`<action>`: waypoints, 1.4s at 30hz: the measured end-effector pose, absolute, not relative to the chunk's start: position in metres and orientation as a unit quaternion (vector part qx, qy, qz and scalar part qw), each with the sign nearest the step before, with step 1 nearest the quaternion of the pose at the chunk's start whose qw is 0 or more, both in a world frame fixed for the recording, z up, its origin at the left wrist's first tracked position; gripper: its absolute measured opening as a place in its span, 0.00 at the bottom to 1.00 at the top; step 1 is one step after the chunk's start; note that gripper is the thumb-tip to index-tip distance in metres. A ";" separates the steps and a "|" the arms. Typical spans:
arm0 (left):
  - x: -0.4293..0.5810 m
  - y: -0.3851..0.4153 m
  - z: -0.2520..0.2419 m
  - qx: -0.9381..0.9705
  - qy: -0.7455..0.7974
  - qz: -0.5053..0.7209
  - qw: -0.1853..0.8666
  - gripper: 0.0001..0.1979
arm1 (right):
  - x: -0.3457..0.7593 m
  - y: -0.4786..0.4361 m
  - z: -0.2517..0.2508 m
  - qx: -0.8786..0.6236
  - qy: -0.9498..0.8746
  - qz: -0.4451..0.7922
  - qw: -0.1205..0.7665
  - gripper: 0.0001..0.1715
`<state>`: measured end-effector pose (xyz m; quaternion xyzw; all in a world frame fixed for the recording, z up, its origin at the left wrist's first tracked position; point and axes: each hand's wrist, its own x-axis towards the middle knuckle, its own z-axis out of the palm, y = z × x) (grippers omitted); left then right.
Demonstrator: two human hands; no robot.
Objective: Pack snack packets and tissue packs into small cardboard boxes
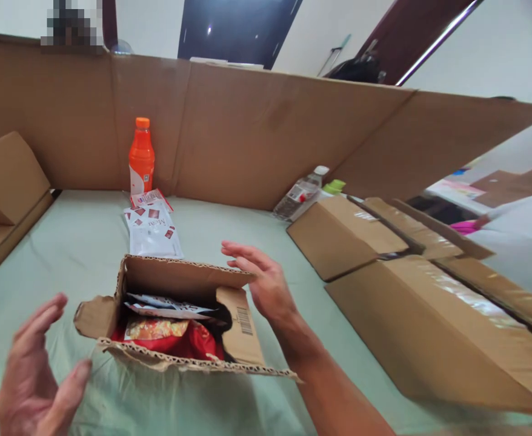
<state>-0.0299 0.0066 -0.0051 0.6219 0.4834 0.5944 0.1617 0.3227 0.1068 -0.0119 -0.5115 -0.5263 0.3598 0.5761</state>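
In front of me a small cardboard box (179,275) stands with its top flaps up. Inside it lie a red snack bag (170,339) and several white packets (170,306). To the left of the box my left hand (39,369) is held up, fingers apart, holding nothing and not touching the box. My right hand (266,281) is beside the box's far right corner, fingers stretched out; whether it touches the cardboard I cannot tell. Just behind the box lie a white packet (152,233) and a red-and-white packet (145,198).
An orange drink bottle (142,157) stands against a cardboard wall (257,133). At the right are two large cartons (429,327), with a clear bottle (300,194) leaning behind them. Another open box (11,175) sits at the left on the green cloth (84,224).
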 end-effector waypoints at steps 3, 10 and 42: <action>-0.021 0.006 -0.013 0.642 0.448 0.590 0.197 0.31 | 0.324 0.077 0.008 -0.464 -0.593 0.357 0.554 0.30; -0.008 0.011 -0.013 0.738 0.427 0.508 0.128 0.34 | 0.302 0.087 0.023 -0.530 -0.614 0.369 0.453 0.20; 0.002 0.044 0.002 0.809 0.425 0.403 0.045 0.14 | 0.324 0.030 -0.009 -0.336 -0.824 0.200 0.411 0.28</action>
